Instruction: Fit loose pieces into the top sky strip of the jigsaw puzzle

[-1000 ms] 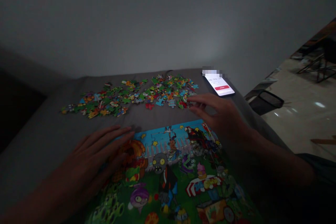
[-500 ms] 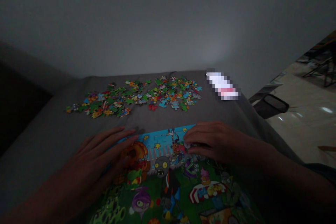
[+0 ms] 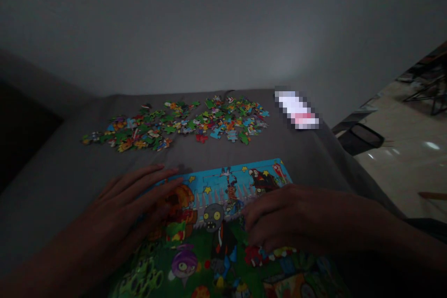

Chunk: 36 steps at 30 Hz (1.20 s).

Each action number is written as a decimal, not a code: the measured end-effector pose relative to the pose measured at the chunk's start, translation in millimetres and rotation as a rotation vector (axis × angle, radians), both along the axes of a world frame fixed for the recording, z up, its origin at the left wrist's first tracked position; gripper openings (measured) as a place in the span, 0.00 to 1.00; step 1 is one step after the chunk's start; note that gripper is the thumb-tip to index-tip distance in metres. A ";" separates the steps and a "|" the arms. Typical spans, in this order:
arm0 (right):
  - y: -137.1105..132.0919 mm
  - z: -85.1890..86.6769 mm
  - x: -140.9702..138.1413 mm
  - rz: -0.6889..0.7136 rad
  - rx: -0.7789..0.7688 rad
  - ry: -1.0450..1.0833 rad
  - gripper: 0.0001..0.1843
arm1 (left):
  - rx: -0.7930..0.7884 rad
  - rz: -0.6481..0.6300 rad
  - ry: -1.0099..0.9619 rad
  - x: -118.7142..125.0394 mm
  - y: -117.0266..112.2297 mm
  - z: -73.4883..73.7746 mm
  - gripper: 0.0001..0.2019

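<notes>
A brightly coloured cartoon puzzle picture [image 3: 209, 223] with a blue sky along its far edge lies in front of me. My left hand [image 3: 132, 209] rests over its upper left part, fingers stretched out and holding nothing. Over the right half, my right hand [image 3: 279, 216] is bent downward with its fingers curled together. A red puzzle piece [image 3: 256, 256] shows under those fingertips, apparently held in them just above or against the picture. The hand hides part of the ice-cream stall print. Dim light leaves the near edge of the picture dark.
Loose puzzle pieces [image 3: 230, 118] lie in a wide heap at the back of the grey cloth surface [image 3: 195, 156]. A lit, pixelated phone-like object [image 3: 296, 109] sits at the back right. Behind is a pale wall [image 3: 192, 28]; a tiled floor [image 3: 412, 163] shows right.
My right hand has moved down and nearer over the picture, with the red piece at its fingers, uncovering the upper right corner. My left hand stays nearly where it was.
</notes>
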State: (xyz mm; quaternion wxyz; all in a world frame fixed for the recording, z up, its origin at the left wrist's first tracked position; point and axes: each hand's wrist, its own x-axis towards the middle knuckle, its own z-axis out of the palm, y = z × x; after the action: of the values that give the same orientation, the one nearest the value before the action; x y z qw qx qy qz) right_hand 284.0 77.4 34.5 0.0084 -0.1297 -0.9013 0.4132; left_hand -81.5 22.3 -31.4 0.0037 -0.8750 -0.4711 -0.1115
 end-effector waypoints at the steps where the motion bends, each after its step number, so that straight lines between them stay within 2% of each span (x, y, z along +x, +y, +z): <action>1: 0.1 -0.8 -0.3 0.000 -0.020 -0.030 0.13 | -0.014 0.012 -0.005 -0.3 0.0 -0.3 0.25; 6: 1.7 -1.1 1.9 -0.021 -0.064 -0.062 0.14 | -0.021 0.020 -0.048 1.9 -0.3 1.9 0.24; 11: 2.7 3.9 3.8 -0.078 0.012 -0.002 0.12 | -0.085 0.045 -0.033 6.5 -2.8 9.1 0.24; 14: 5.0 2.2 2.8 -0.084 0.057 0.015 0.11 | -0.049 0.042 -0.037 4.9 -3.1 7.6 0.24; 18: 6.4 -9.2 0.9 -0.194 0.245 0.106 0.13 | 0.003 0.009 -0.065 5.1 -2.0 4.7 0.25; 22: 4.5 -19.5 -0.9 -0.307 0.426 0.199 0.13 | -0.028 0.004 -0.095 12.7 -2.2 9.0 0.23; 27: 3.2 -23.1 -1.4 -0.304 0.506 0.189 0.12 | -0.001 -0.046 -0.108 17.5 -3.1 13.3 0.22; 31: 4.8 -25.8 0.1 -0.299 0.539 0.199 0.14 | -0.031 -0.034 -0.105 15.4 -1.6 13.2 0.24; 36: 9.0 -24.6 2.3 -0.287 0.515 0.155 0.15 | -0.054 -0.037 -0.088 14.1 -0.4 13.4 0.25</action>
State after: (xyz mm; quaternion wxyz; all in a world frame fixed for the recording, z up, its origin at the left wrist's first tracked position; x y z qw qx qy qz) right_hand 286.3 86.4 9.9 0.1681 -0.2174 -0.9456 0.1743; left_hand -67.3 21.9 -18.0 -0.0428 -0.8776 -0.4573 -0.1369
